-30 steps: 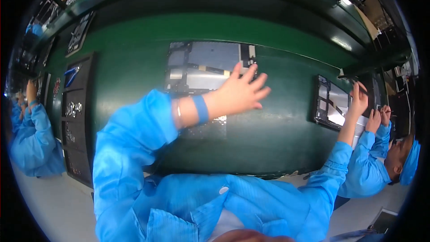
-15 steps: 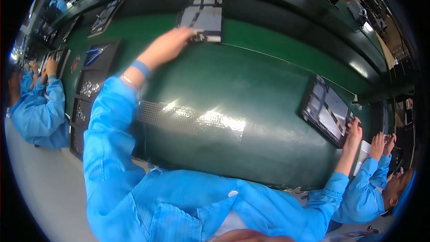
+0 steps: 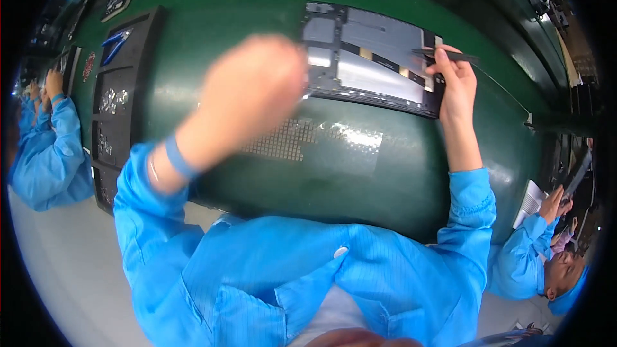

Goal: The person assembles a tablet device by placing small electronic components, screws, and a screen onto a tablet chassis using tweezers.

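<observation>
1. Observed dark-framed panel [image 3: 369,77] at far centre, over green table [image 3: 360,196].
2. Gripping black tweezers [image 3: 461,56] in right hand [image 3: 457,83], at panel's right edge.
3. Noted left hand [image 3: 254,83] near panel's left edge, blurred; cannot tell whether closed.

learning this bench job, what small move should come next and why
Probably steady the panel by its left end with the left hand: that hand is blurred near there, contact unclear, while the right hand at the other end also holds a dark slim tool.
</observation>
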Demonstrator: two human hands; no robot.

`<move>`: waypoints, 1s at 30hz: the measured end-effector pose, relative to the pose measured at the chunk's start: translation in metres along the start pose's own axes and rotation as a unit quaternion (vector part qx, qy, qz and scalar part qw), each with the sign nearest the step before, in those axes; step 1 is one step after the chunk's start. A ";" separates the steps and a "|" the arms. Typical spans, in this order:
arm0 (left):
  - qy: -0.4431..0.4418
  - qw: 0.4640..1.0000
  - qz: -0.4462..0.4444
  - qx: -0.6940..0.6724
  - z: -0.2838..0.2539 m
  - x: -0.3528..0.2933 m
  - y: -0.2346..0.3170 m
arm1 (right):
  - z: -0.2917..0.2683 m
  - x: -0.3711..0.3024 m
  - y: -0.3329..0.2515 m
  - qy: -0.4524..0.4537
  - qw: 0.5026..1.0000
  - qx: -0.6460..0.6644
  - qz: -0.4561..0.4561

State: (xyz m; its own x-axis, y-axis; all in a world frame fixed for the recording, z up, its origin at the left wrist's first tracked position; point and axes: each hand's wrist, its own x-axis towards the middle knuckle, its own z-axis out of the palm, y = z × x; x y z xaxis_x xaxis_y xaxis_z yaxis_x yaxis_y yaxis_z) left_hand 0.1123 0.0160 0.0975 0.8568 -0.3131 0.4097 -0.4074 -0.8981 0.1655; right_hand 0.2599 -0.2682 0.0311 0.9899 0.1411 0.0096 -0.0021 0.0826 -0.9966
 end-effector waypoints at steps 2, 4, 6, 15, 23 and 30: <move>-0.068 0.996 0.040 -0.033 0.004 -0.035 0.044 | 0.018 -0.002 -0.002 -0.019 1.000 0.011 -0.005; -0.077 0.995 0.050 -0.048 0.024 -0.052 0.068 | 0.034 -0.014 -0.012 -0.021 0.990 -0.076 -0.119; -0.074 0.997 0.028 -0.026 0.038 -0.055 0.077 | 0.041 -0.040 -0.023 -0.055 0.948 -0.174 -0.261; -0.102 0.994 0.009 0.034 0.057 -0.051 0.088 | 0.034 -0.108 0.005 -0.192 0.979 -0.049 0.052; -0.107 0.993 0.018 0.049 0.058 -0.047 0.087 | 0.034 -0.106 0.005 -0.199 0.974 -0.098 0.036; -0.094 0.995 0.006 0.037 0.059 -0.052 0.091 | 0.037 -0.103 0.000 -0.295 0.895 -0.224 -0.248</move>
State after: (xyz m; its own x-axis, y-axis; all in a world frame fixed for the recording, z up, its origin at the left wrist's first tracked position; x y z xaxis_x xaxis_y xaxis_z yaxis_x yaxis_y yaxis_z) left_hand 0.0491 -0.0670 0.0385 0.8990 -0.3698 0.2347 -0.3994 -0.9120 0.0932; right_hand 0.1530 -0.2461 0.0335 0.6061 0.7037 0.3707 0.6050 -0.1054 -0.7892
